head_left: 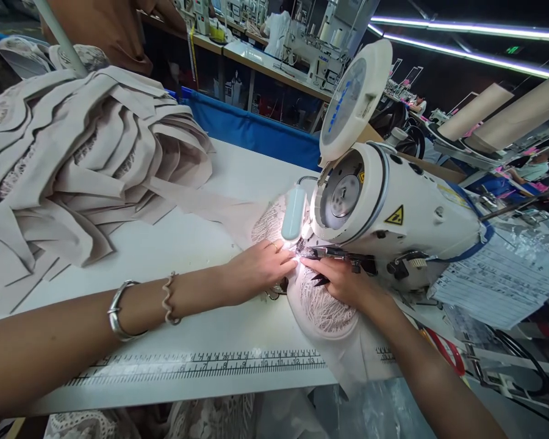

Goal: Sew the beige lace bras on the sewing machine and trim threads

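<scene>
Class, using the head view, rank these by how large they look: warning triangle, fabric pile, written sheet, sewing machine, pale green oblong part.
Largest to smallest, as they look:
1. Fabric pile
2. Sewing machine
3. Written sheet
4. Pale green oblong part
5. Warning triangle

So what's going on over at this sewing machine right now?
A person is handling a pale pink fabric piece with an openwork lace panel at a white sewing machine. Their bare left hand and right hand are on it, fingertips close together in the bright light by the needle area. The machine's round white cover stands open. To the left, a large heap of pale fabric pieces lies on the white tabletop.
</scene>
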`<state>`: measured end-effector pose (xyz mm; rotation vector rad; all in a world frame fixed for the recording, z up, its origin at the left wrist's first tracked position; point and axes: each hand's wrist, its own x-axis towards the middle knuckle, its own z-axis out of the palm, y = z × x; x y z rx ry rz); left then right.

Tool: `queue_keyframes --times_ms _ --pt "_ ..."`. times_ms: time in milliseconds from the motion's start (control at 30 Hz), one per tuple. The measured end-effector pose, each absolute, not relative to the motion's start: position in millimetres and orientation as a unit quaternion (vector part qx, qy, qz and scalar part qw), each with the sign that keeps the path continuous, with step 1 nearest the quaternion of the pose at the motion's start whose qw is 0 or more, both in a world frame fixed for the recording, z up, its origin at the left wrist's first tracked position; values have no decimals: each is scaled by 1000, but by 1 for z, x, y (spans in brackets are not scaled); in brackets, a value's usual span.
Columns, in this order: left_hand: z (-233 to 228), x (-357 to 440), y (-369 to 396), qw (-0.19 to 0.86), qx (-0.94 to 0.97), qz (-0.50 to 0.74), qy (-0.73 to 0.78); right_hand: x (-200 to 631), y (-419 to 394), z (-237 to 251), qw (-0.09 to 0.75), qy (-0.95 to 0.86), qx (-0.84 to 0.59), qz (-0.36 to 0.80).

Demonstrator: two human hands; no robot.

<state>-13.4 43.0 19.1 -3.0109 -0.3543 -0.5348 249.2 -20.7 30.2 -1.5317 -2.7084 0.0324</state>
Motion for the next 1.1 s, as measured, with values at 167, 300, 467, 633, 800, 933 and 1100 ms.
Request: queue_keyframes --times_ms 167,300,467,633,800,933,1100 --pt "14 -15 58 -13 -969 -223 -107 242 -23 39 -8 -853 -518 62" --pt "9 -14 67 -38 -964 -244 -99 238 -23 38 3 -837 -538 104" --pt "8 -12 72 -15 -962 -251 -105 230 -24 40 14 -817 -566 113" --pt "17 -10 51 72 -960 -230 -141 223 -23 35 52 -776 -620 100" --pt "17 -1 7 56 -962 -156 -217 221 -23 25 75 -728 -679 52" --pt "3 5 -8 69 -958 -162 -227 228 -31 23 90 -758 -644 53" --pt "-8 4 0 71 -960 -176 -206 233 -39 22 96 -833 -546 -8"
